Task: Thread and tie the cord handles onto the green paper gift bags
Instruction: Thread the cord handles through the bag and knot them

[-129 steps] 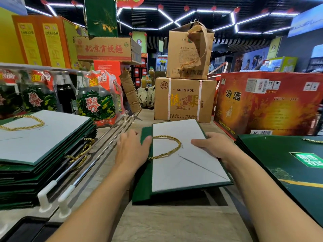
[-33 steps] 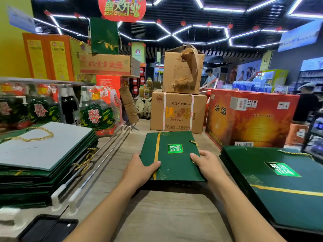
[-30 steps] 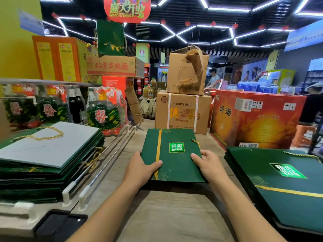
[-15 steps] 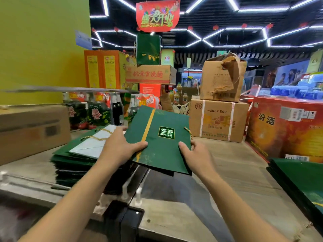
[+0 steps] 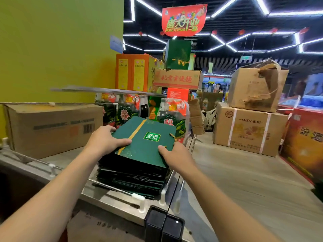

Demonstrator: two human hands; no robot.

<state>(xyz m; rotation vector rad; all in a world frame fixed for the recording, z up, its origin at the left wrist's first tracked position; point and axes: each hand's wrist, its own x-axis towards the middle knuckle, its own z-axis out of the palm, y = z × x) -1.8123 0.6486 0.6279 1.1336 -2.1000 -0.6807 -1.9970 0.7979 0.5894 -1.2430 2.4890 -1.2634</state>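
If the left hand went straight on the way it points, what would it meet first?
The left hand grips the green bag; beyond it, probably the wrapped bottle packs behind the stack, though depth is unclear.

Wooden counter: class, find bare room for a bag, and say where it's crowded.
Free: the wooden counter right of the bag stack, before the SHEN ROU carton and red box. Crowded: behind the stack, among packaged bottles and the brown carton.

Two hands [image 5: 104,141], one held green bag [image 5: 145,147], one stack of bags [image 5: 132,177], one red sign [image 5: 184,20]
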